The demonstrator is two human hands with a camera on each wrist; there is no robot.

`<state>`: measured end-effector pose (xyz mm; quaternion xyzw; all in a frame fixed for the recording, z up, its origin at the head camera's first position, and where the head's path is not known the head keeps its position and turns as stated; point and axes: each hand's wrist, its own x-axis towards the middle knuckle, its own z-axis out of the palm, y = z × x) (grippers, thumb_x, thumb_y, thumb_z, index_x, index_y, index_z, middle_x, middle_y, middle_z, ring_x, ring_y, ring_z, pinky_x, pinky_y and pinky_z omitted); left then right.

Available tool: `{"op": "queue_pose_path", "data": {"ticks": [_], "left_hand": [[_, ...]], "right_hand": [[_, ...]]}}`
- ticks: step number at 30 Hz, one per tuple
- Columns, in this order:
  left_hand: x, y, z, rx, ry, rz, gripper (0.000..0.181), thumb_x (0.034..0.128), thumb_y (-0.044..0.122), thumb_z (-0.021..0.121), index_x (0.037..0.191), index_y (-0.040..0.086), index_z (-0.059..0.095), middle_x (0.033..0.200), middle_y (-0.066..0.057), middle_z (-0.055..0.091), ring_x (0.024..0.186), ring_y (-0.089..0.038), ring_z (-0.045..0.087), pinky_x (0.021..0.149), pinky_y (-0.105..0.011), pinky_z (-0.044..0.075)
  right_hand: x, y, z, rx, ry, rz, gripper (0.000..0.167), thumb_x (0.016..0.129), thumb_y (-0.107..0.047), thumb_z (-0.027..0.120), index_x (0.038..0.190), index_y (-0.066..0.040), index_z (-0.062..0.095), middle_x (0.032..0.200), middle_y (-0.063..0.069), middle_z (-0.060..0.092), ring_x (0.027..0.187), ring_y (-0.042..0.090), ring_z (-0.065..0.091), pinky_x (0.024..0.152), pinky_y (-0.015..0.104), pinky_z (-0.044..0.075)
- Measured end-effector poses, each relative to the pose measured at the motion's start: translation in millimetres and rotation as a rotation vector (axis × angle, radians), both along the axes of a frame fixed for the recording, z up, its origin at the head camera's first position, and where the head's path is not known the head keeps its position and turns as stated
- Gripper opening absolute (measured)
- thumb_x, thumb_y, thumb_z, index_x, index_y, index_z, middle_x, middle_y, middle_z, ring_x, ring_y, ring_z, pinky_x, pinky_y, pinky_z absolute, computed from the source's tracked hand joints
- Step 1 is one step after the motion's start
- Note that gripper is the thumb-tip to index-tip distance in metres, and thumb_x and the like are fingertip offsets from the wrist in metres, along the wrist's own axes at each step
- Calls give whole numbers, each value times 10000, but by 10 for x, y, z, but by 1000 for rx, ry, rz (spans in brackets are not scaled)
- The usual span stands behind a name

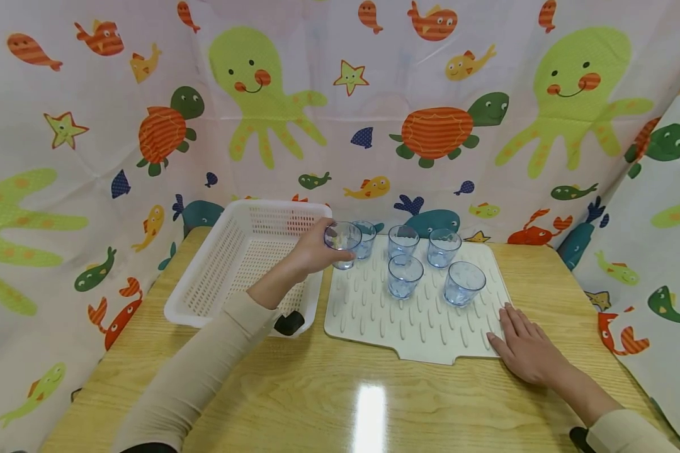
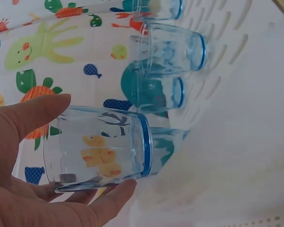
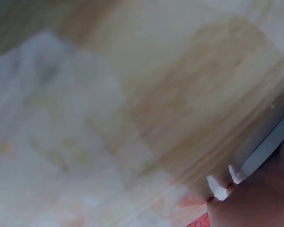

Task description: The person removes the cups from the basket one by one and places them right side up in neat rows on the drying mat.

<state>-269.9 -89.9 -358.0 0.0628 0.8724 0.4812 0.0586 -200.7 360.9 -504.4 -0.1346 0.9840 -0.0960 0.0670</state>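
My left hand [image 1: 313,250] grips a clear blue-tinted glass [image 1: 342,238] between thumb and fingers, above the left edge of the white ridged drying mat [image 1: 368,321]. In the left wrist view, the thumb lies on one side of this glass [image 2: 97,149] and the fingers on the other. Several similar glasses stand on the mat, among them a front middle glass [image 1: 405,277] and a front right glass [image 1: 464,285]. Another glass [image 1: 365,242] is just behind the held one. With its fingers extended, my right hand [image 1: 526,349] rests on the mat's right front corner and the table.
A white perforated plastic basket [image 1: 175,308] sits on the table to the left of the mat. The wooden table [image 1: 294,396] extends toward me. A curtain [image 1: 317,82] printed with sea animals hangs behind and at both sides.
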Motion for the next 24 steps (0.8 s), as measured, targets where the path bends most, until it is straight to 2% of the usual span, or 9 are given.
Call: {"op": "queue_pose_path", "data": {"ticks": [6, 13, 21, 24], "left_hand": [[-4, 177, -55, -30, -44, -9, 860, 880, 224, 812, 1555, 34, 315, 1509, -191, 455, 1343, -374, 481, 1059, -510, 485], [-96, 348, -121, -109, -76, 4, 879, 864, 206, 820, 1537, -13, 299, 1521, -220, 451, 1349, -373, 488, 1079, -507, 476], [-156, 486, -246, -179, -157, -1, 1070, 890, 154, 788, 1609, -56, 24, 1684, -229, 142, 1544, -349, 203, 1217, -468, 290], [-161, 535, -278, -246, -154, 7, 1002, 881, 159, 789, 1583, -89, 118, 1631, -263, 248, 1494, -354, 302, 1180, -451, 365]], "right_hand": [[2, 6, -18, -8, -4, 2, 851, 1082, -515, 369, 1535, 180, 180, 1600, 407, 131, 1463, 590, 135, 1125, 766, 125], [-2, -5, 0, -17, -1, 2, 847, 1084, -509, 364, 1538, 179, 168, 1599, 411, 121, 1462, 594, 124, 1126, 767, 113], [6, -12, 14, -22, -9, 8, 846, 1085, -505, 366, 1535, 184, 168, 1597, 416, 120, 1462, 595, 121, 1129, 762, 110], [11, -12, 19, -22, -10, 8, 849, 1084, -509, 366, 1535, 183, 170, 1597, 415, 120, 1462, 595, 121, 1129, 763, 111]]}}
